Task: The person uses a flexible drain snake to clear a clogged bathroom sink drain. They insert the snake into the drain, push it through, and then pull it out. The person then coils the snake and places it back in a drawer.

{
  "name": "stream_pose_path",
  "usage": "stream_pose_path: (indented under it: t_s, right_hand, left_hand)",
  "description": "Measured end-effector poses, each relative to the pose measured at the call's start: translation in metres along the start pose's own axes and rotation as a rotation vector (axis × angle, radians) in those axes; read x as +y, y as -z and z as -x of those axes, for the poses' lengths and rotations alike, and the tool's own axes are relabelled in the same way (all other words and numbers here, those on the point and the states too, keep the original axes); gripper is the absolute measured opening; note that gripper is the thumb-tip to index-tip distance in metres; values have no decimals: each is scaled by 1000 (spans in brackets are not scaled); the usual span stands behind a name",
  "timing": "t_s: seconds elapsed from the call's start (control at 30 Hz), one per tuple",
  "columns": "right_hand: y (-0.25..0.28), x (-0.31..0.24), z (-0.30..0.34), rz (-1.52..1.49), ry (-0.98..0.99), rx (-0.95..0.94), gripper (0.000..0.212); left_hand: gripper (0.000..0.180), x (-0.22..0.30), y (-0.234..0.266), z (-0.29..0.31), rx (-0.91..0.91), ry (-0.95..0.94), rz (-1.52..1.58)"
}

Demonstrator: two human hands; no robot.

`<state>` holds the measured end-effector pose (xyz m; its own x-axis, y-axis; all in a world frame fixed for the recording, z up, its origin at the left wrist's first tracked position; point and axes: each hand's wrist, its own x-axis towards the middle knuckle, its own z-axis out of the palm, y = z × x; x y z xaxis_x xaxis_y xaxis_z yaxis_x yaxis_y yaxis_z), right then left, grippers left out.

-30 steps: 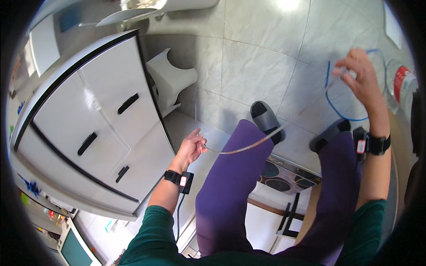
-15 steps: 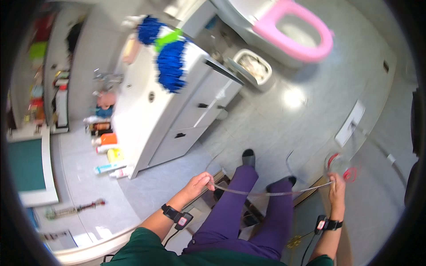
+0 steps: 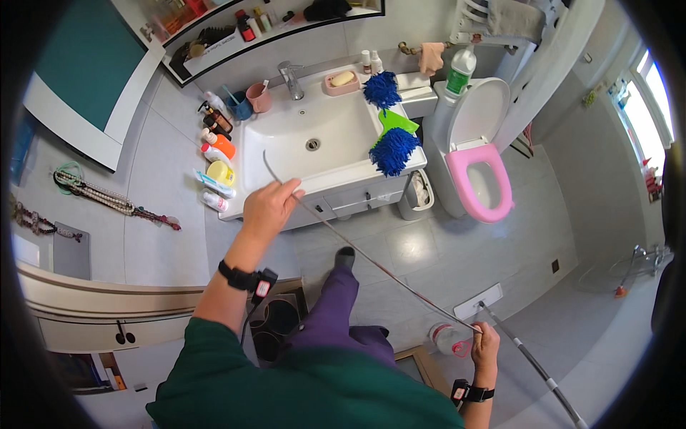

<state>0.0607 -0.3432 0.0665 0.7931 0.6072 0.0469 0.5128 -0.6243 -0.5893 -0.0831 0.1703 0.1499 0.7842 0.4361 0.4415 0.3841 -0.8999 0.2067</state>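
A long, thin, flexible drain-cleaning rod (image 3: 386,269) runs slantwise between my two hands, down to the right. My left hand (image 3: 270,207) pinches it near its upper end, at the front edge of the white washbasin (image 3: 343,171). Beyond those fingers the rod's bent tip curves up over the basin. My right hand (image 3: 487,348) is closed round the lower end, beside a clear plastic jug (image 3: 444,337) with a pink-red handle on the floor. In the bowl, the round drain (image 3: 313,144) lies apart from the rod tip.
Blue shaggy cleaning pads (image 3: 394,150) with a green piece lie on the basin's right edge. Bottles and cups line its left side. A waste bin (image 3: 416,196) and a toilet with a pink seat (image 3: 480,211) stand right. A flat mop (image 3: 480,302) lies on the floor.
My view has swung towards the washbasin. My left hand has risen to the basin's front edge, and the rod, roughly level before, now slants with its tip over the bowl. Both hands keep hold.
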Motion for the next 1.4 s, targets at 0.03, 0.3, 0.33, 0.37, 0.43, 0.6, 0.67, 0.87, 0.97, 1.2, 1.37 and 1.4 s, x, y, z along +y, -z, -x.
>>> stream_pose_path:
  t_s: [0.03, 0.3, 0.33, 0.37, 0.43, 0.6, 0.67, 0.87, 0.97, 1.2, 1.37, 1.4]
  right_hand:
    - [1, -13, -7, 19, -13, 1, 17]
    - [-14, -83, -83, 113, -110, -20, 21]
    - [-14, -89, -90, 125, -137, -19, 21]
    - [-14, -93, -98, 102, -193, -38, 21]
    - [-17, -100, -111, 121, -247, -62, 20]
    - [-27, -118, -127, 67, -377, -113, 21]
    - [-23, -125, -129, 94, -457, -171, 22]
    - [-14, -129, -149, 21, -590, -206, 33]
    - [-17, -132, -155, -13, -610, -199, 41]
    - [-20, -143, -164, 4, -648, -248, 43]
    - [-20, -145, -168, -8, -616, -229, 41]
    - [-20, -145, -168, 23, -597, -228, 38]
  left_hand:
    - [15, -13, -8, -6, 1, 38, -10]
    - [30, -109, -157, -57, -485, 60, 594]
    - [38, -124, -177, -65, -585, 79, 660]
    - [40, -143, -195, -75, -611, 144, 615]
    - [45, -187, -227, -96, -661, 258, 493]
    - [38, -262, -294, -130, -715, 243, 42]
    - [30, -268, -314, -134, -774, 172, -16]
    - [22, -268, -357, -143, -865, -23, -202]
    - [23, -267, -369, -143, -875, -35, -249]
    - [24, -270, -374, -148, -832, 69, -127]
    - [24, -277, -371, -151, -939, -29, -78]
    - [24, -277, -372, -151, -921, -35, -83]
